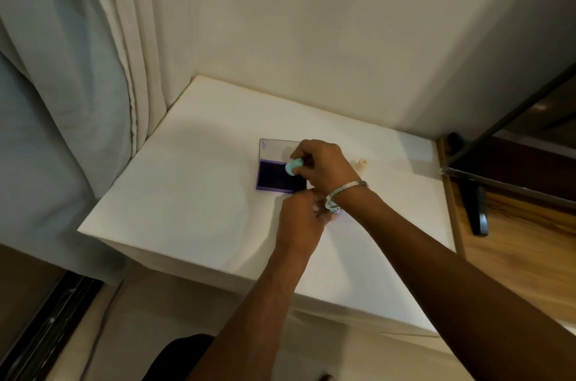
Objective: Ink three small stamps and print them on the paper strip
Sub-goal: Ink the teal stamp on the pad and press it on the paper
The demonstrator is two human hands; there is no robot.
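The right hand [324,165] had a small mint-green stamp [293,166] pinched in its fingers, right over the dark pad of the open purple ink pad [280,176] on the white table [193,193]. The left hand [300,218] was curled down just beside the pad on the paper strip [341,214], hard to tell if it gripped anything. A cream stamp [361,165] stood nearby.

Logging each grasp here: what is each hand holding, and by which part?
Right hand: mint-green stamp, gripped at its upper body, printing end over the ink pad. Left hand: closed near the paper strip; what it holds cannot be told.
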